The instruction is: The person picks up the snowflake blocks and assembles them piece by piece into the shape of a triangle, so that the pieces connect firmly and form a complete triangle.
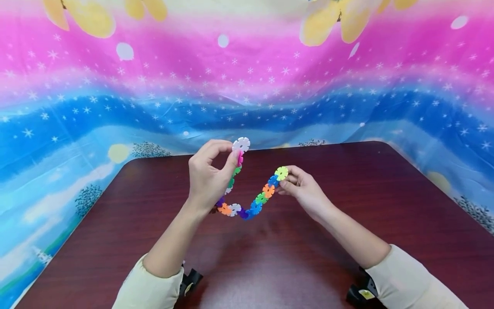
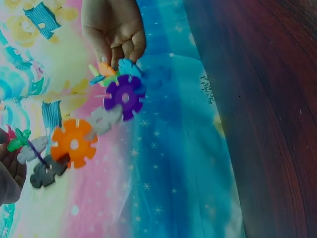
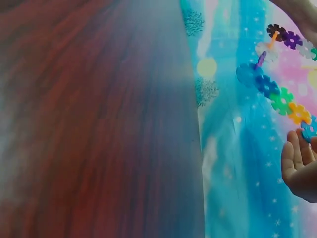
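A chain of colourful notched plastic discs (image 1: 256, 208), linked edge to edge, hangs in a U above the table between both hands. My left hand (image 1: 210, 176) pinches its upper left end, just below the white disc (image 1: 242, 143), between thumb and fingers. On the other side my right hand (image 1: 305, 191) pinches the chain near its yellow end disc (image 1: 283, 170). Orange, white, purple and blue discs form the sagging bottom. Part of the left stretch is hidden behind my left hand. In the left wrist view an orange disc (image 2: 62, 146) appears large in the chain's middle.
Beneath the hands lies a dark red-brown wooden table (image 1: 293, 257). A pink and blue patterned cloth (image 1: 247, 77) hangs around its back and sides. Black devices (image 1: 189, 281) sit at both sleeve cuffs.
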`<state>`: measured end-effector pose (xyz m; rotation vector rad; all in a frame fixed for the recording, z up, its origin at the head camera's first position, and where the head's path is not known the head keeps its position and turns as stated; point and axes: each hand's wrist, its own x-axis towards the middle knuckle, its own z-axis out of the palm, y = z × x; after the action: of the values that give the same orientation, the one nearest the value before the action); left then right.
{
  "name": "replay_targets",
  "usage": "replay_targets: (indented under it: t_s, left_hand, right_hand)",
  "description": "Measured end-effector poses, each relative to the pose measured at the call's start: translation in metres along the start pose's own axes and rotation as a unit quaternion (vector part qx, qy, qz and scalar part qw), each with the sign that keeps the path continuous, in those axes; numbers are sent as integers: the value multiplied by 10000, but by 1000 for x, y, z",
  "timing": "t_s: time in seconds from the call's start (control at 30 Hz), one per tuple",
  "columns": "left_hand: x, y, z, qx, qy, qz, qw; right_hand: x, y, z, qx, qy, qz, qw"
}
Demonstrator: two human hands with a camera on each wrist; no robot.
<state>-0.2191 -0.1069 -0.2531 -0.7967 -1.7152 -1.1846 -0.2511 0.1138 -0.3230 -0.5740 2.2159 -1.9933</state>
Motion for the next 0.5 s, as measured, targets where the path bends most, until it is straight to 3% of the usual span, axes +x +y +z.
replay_targets:
  t_s: [0.2,0.5]
  left_hand:
    - [-1,1,1,18,-23,-128,9999]
    - [-7,-4,2,-86,-190,-765,9969]
  right_hand:
    - [-1,-8,6,-308,397,-477,9976]
    - [-4,-19,16,-948,734,-1166,9859]
